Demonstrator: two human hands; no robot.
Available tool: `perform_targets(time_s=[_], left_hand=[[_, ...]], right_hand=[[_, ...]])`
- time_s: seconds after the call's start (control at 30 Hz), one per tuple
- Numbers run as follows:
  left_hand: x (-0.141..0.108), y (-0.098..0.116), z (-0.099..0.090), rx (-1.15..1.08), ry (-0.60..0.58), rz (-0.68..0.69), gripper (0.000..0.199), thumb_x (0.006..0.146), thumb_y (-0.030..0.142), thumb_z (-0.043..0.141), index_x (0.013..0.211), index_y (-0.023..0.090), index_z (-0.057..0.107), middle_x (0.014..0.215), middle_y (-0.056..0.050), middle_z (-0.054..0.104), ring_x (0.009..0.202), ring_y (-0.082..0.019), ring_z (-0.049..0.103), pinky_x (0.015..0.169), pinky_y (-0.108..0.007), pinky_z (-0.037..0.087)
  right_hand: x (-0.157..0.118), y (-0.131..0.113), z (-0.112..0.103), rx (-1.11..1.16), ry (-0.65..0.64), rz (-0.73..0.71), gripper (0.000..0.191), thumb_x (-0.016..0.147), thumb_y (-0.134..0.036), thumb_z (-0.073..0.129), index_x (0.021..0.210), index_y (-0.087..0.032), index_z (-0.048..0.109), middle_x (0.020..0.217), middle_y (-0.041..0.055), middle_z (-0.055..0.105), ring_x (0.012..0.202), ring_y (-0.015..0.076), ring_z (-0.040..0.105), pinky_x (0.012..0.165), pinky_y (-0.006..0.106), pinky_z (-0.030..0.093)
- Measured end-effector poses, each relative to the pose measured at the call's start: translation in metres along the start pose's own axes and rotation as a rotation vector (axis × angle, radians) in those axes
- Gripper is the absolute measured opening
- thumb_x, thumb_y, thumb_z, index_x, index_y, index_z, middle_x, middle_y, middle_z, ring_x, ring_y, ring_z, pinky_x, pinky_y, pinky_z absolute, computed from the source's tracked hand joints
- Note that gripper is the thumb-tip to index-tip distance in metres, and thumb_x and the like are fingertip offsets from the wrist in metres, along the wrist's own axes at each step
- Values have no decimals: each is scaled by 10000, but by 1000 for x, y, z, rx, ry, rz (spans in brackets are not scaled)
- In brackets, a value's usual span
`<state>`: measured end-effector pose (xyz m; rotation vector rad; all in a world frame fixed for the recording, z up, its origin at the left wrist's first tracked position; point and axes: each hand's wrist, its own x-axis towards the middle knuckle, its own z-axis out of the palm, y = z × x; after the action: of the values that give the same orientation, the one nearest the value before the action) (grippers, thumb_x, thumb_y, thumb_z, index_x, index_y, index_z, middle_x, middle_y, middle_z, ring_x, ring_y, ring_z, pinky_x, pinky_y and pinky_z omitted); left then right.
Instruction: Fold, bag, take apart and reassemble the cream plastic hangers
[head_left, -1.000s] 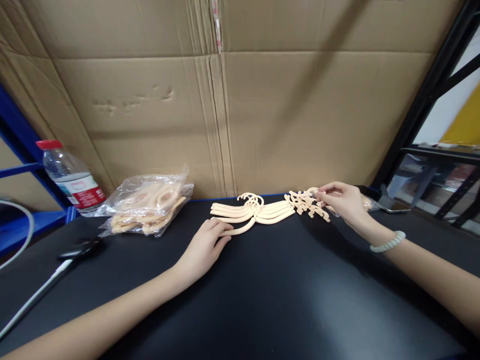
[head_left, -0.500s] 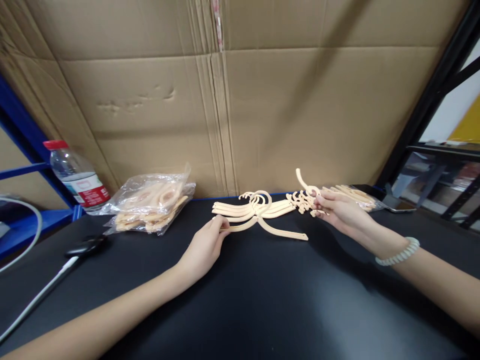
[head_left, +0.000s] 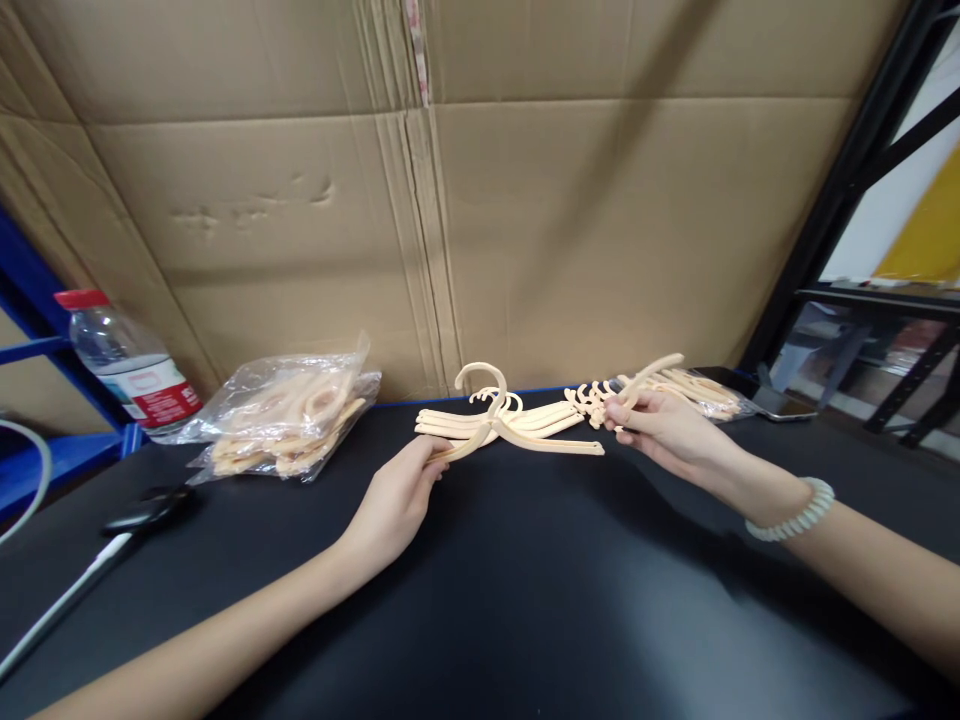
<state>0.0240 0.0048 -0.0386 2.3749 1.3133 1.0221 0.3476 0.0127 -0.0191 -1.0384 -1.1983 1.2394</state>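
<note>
My left hand (head_left: 397,490) pinches one arm end of a beige hanger (head_left: 551,444), whose hook stands up and whose other arm stretches to the right. Just behind it lies a row of similar beige hangers (head_left: 442,422). Between the fingers of my right hand (head_left: 667,435) is a curved beige piece (head_left: 654,372), its free end pointing up and right; its lower part is hidden by the fingers. Left of that hand, close to the fingertips, is a pile of small curved beige parts (head_left: 583,398).
A clear plastic bag of beige parts (head_left: 300,400) lies at the left. Beyond it stands a red-capped bottle (head_left: 142,370). A black device with a white cable (head_left: 146,508) is nearer. At the right are bagged beige strips (head_left: 709,388) and a phone-like flat object (head_left: 784,403).
The hanger in my left hand has turned, so its hook now stands up, leaning left. The curved piece in my right hand has swung from pointing up-left to up-right.
</note>
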Motion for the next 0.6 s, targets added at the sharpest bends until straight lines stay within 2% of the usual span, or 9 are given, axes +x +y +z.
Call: perform_targets(time_s=[0.1,0.23,0.3,0.4,0.6], left_hand=[[1,0,-1,-5,7,2,186,918,268,378,959,194,544,825,-25,605,748,-179,589,708,-297,464],[1,2,-2,-10,2,-2,186,914,273,377,954,195,541,839,-30,610,757,-184,591,712,-305,465],[1,2,-2,-6,7,-5,188,912,279,378,949,196,543,836,-32,612,757,-188,592,710,-308,466],[0,2,-1,-7,13,-5,186,911,279,382,953,196,543,847,-36,617,765,-190,595,717,-310,467],[0,2,-1,-11,13,5,178,910,267,385,963,196,539,860,-37,617,771,-190,596,723,-311,468]], right_hand=[[0,-6,-3,28,-41,22,291,590,-316,861,663,-187,610,711,-13,616,687,106,577,627,232,482],[1,-6,-7,13,-69,44,297,566,-263,869,642,-190,591,816,-5,653,712,115,614,708,267,518],[1,-6,-9,-32,-104,73,272,599,-301,852,659,-185,614,877,6,654,749,117,617,734,266,524],[-3,-7,-8,-86,-223,140,242,657,-337,820,732,-178,653,922,20,654,820,129,622,793,274,532],[-6,-7,-10,-19,-340,249,224,767,-336,748,829,-152,636,928,63,688,985,207,669,880,307,539]])
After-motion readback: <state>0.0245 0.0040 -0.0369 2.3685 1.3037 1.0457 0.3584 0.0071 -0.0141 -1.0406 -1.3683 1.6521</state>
